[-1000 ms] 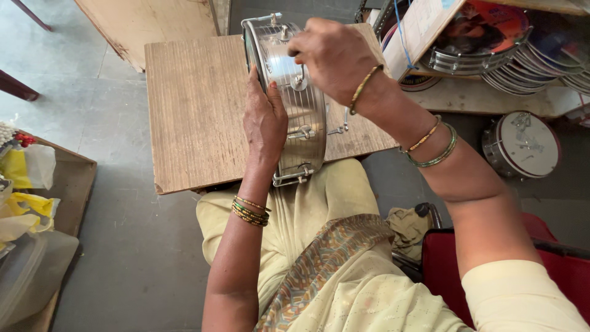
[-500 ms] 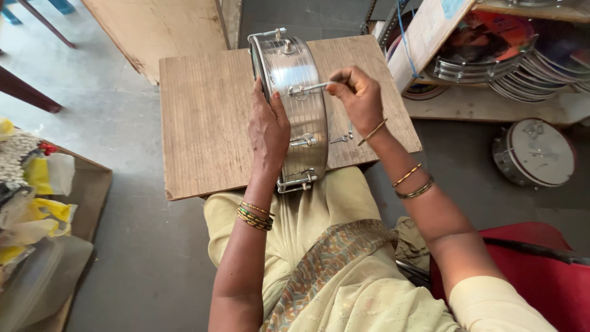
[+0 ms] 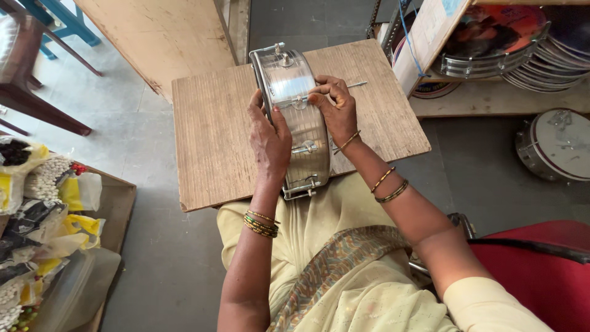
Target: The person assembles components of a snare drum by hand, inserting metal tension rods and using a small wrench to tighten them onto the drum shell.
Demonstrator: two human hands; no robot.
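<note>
I see a shiny metal drum shell (image 3: 294,117) standing on its edge on a wooden board (image 3: 215,141), and I take that drum as my landmark. It rests near the board's middle, with its lower rim reaching the board's near edge, just above the lap in a pale yellow garment (image 3: 319,246).

My left hand (image 3: 269,136) lies flat against the drum's left face, fingers spread upward along the rim and palm pressed on, steadying the drum rather than wrapping round it. My right hand (image 3: 335,110) sits on the drum's right side. Its fingers are curled in and pinched at one of the lug fittings on the curved wall, and a thin metal rod (image 3: 356,84) sticks out to the right from behind them. I cannot tell whether the fingers actually clamp the rod or only the fitting.

To the right of the drum, beyond the board, a low wooden shelf (image 3: 491,101) holds a stack of drum hoops (image 3: 541,61), and another small drum (image 3: 556,144) lies on the floor below it. Behind the drum a bare plywood sheet (image 3: 166,37) leans. Far to the drum's left, plastic bags (image 3: 43,203) of small parts sit in a box. Near the drum's lower right is a red seat (image 3: 541,264).
</note>
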